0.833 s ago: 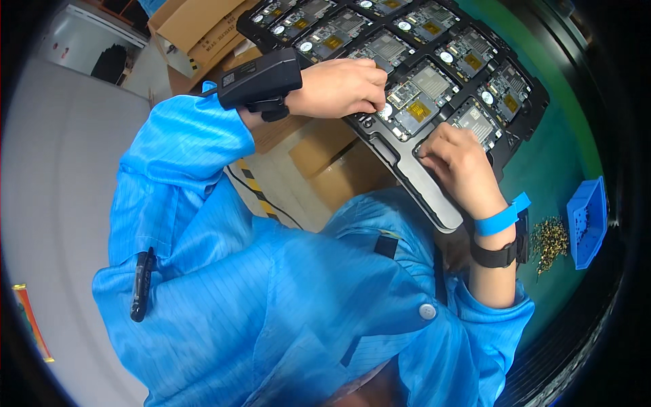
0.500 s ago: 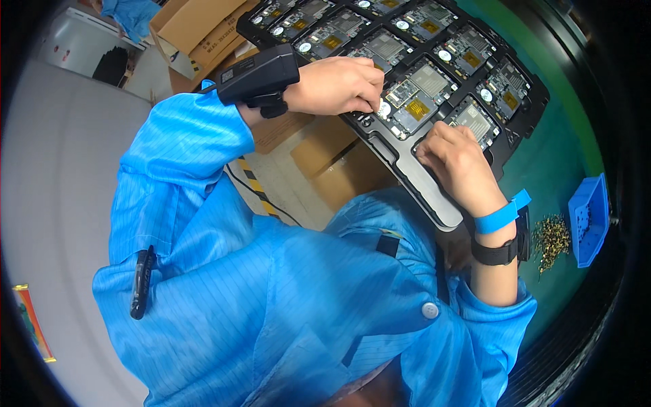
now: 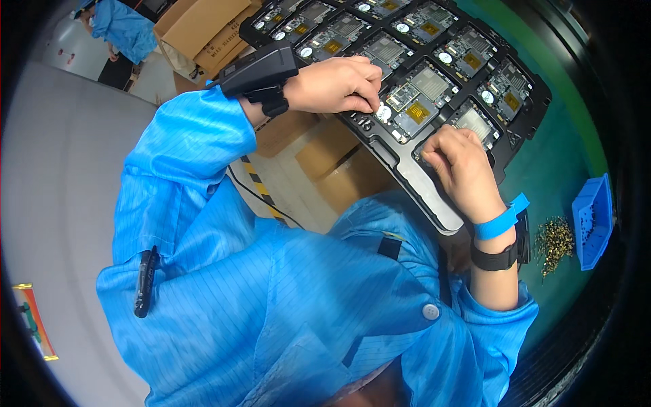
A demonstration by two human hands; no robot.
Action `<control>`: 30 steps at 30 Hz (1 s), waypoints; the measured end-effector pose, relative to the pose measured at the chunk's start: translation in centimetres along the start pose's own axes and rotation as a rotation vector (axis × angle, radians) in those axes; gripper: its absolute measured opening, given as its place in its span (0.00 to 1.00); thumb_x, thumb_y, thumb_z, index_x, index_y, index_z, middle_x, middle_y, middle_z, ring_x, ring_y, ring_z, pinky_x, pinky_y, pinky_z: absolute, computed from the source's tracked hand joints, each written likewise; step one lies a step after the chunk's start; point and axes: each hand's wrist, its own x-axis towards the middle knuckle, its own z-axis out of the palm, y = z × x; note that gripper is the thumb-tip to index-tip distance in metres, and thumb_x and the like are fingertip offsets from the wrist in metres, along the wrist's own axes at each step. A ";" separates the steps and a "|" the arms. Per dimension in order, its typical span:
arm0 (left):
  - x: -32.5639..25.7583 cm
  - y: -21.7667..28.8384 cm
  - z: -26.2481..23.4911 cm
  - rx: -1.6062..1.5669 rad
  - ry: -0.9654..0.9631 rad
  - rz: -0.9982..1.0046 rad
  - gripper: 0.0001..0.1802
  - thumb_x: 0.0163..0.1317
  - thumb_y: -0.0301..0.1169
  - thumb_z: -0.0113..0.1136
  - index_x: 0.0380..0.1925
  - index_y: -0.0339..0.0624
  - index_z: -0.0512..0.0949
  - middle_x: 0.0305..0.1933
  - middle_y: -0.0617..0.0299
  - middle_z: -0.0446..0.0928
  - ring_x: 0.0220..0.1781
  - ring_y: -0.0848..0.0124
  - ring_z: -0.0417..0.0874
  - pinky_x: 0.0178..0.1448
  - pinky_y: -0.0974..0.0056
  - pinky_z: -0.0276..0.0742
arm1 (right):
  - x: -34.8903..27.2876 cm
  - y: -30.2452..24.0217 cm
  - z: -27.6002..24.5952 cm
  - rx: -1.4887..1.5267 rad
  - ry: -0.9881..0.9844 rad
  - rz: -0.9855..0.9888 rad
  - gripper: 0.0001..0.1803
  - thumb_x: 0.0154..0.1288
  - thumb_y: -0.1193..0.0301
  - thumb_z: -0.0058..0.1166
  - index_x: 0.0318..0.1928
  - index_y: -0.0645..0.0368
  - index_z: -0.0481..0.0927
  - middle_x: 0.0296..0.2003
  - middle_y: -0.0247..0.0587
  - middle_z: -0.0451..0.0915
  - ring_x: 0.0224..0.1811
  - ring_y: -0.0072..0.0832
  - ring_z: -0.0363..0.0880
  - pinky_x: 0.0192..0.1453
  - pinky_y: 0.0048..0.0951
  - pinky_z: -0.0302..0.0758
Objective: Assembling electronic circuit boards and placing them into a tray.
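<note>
A black tray (image 3: 390,150) holds several circuit boards in its compartments. Nearest me is a circuit board (image 3: 428,98) with a silver shield, a gold-coloured square and a round white sticker (image 3: 384,112). My left hand (image 3: 336,85) is closed, its fingertips pinched beside that sticker at the tray's edge. Over a neighbouring board (image 3: 473,123), my right hand (image 3: 461,166) is closed too, with thumb and fingers pressed together and curled down. Whatever either pinch holds is hidden or too small to name.
On the green mat (image 3: 536,173) at right lies a pile of small gold and black parts (image 3: 555,244), beside a blue bin (image 3: 592,220) with small dark pieces. Cardboard boxes (image 3: 203,30) stand at the upper left. Another person in blue (image 3: 125,30) is beyond them.
My right hand's fingers have lifted slightly from the board and drawn together. My left hand stays nearly still. The other person shows more at the upper left.
</note>
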 end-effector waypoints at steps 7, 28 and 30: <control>1.7 -0.5 -0.6 0.018 -0.141 0.061 0.05 0.47 0.27 0.61 0.27 0.42 0.78 0.31 0.64 0.71 0.39 0.64 0.70 0.43 0.63 0.69 | -0.1 0.2 0.1 -0.016 0.020 -0.025 0.04 0.55 0.72 0.51 0.27 0.57 0.72 0.27 0.39 0.71 0.34 0.36 0.71 0.45 0.32 0.64; 1.2 1.3 -0.2 0.394 -0.280 0.152 0.05 0.51 0.30 0.54 0.25 0.40 0.75 0.31 0.62 0.68 0.41 0.65 0.68 0.43 0.64 0.69 | -0.6 0.3 0.8 0.007 0.049 -0.057 0.03 0.54 0.73 0.51 0.28 0.58 0.71 0.28 0.40 0.72 0.35 0.38 0.72 0.44 0.34 0.65; 0.3 0.9 0.1 0.351 -0.219 0.059 0.05 0.51 0.30 0.53 0.25 0.41 0.74 0.32 0.63 0.68 0.41 0.65 0.69 0.43 0.63 0.70 | -0.4 0.2 0.8 -0.062 0.103 -0.066 0.04 0.54 0.74 0.52 0.29 0.57 0.71 0.32 0.40 0.73 0.40 0.37 0.71 0.49 0.38 0.65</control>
